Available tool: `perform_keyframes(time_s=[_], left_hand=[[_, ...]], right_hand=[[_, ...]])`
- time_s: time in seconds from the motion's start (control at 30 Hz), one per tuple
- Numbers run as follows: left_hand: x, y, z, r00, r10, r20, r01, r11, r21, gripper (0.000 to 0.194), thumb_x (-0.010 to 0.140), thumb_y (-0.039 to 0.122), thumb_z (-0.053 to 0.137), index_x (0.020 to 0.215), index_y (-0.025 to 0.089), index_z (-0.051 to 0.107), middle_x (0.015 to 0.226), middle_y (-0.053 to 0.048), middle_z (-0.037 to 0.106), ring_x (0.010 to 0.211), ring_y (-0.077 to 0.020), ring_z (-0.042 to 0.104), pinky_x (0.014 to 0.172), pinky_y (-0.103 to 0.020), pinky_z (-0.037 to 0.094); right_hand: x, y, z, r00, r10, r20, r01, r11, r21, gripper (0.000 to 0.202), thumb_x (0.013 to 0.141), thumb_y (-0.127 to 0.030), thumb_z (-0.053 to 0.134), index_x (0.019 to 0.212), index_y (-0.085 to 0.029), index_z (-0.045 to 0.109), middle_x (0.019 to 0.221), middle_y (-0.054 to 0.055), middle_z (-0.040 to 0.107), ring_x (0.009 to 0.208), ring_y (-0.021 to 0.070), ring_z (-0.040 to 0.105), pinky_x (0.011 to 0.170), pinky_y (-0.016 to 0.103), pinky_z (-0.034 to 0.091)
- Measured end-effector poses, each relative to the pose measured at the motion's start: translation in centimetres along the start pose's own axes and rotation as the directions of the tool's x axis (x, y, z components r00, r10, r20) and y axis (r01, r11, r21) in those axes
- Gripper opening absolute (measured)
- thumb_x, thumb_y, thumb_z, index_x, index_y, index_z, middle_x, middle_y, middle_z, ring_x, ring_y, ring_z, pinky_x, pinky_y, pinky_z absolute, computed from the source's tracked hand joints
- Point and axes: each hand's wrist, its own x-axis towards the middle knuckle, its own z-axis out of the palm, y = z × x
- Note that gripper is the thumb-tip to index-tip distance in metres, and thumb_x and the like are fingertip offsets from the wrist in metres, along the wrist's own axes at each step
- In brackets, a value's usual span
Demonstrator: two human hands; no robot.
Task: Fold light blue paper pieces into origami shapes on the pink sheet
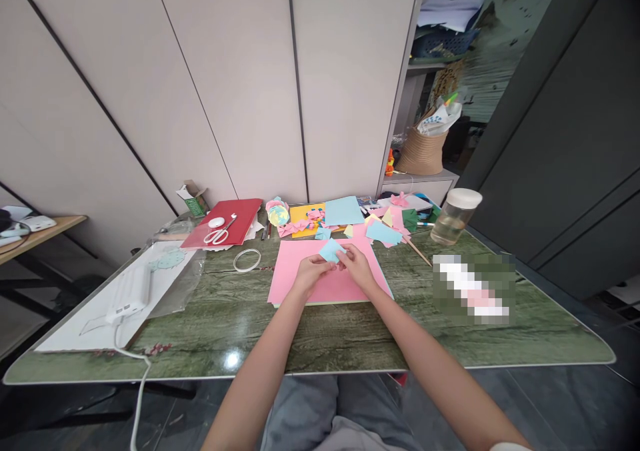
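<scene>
A small piece of light blue paper (331,249) is pinched between my two hands. My left hand (311,272) grips its lower left side, fingers closed. On the right side, my right hand (357,264) has its thumb and fingers closed on the same piece. Both hands are just over a sheet of pink paper (290,264), which lies flat on other sheets. Beyond them sit a larger light blue sheet (344,211), a yellow sheet (300,214) and folded pink paper pieces (293,228). The fingertips partly cover the blue piece's lower edge.
Left are a roll of tape (247,260), scissors (216,236) on a red folder (240,211), and a white power strip (131,291) with its cord. At the right stand a lidded water jar (453,221) and a thin wooden stick (419,252). A blurred item (473,289) lies nearer.
</scene>
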Motion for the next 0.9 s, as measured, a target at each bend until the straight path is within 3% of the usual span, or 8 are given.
perform_keyframes(time_s=[0.13,0.43,0.63,0.9], left_hand=[[-0.09,0.37,-0.12,1.0,0.018,-0.023,-0.018,1.0,0.015,0.03,0.049,0.024,0.073,0.074,0.011,0.062,0.068,-0.006,0.063,0.061,-0.0117,0.055,0.054,-0.021,0.037],[-0.01,0.11,-0.12,0.999,0.039,-0.001,-0.039,0.999,-0.001,0.03,0.049,0.021,0.072,0.075,0.011,0.061,0.069,-0.004,0.062,0.057,-0.0087,0.052,0.053,-0.02,0.034],[-0.1,0.01,-0.19,0.996,-0.003,0.091,0.004,1.0,-0.01,0.032,0.05,0.016,0.071,0.079,0.012,0.059,0.07,-0.004,0.061,0.062,-0.0106,0.055,0.058,-0.022,0.037],[-0.19,0.16,-0.02,0.999,-0.009,0.049,0.008,0.999,0.033,0.03,0.048,0.016,0.071,0.075,0.013,0.057,0.062,-0.001,0.059,0.054,-0.0082,0.052,0.049,-0.019,0.033]], right_hand=[[0.24,0.14,-0.21,0.995,0.027,0.099,-0.034,0.997,0.064,0.026,0.068,-0.041,0.053,0.07,-0.015,0.055,0.06,0.0,0.055,0.056,0.0125,0.051,0.056,0.026,0.042],[0.27,0.82,-0.14,0.994,0.051,0.098,-0.062,0.992,0.109,0.023,0.065,-0.038,0.056,0.065,-0.014,0.055,0.053,0.0,0.054,0.052,0.0116,0.049,0.052,0.025,0.04],[0.18,0.57,0.01,0.994,0.056,0.091,-0.065,0.992,0.105,0.029,0.065,-0.041,0.055,0.078,-0.015,0.057,0.064,0.001,0.057,0.055,0.0119,0.05,0.054,0.025,0.042],[0.14,0.57,-0.25,0.997,0.032,0.066,-0.035,0.998,0.047,0.028,0.066,-0.043,0.054,0.069,-0.016,0.057,0.059,0.0,0.053,0.053,0.0115,0.047,0.054,0.025,0.041]])
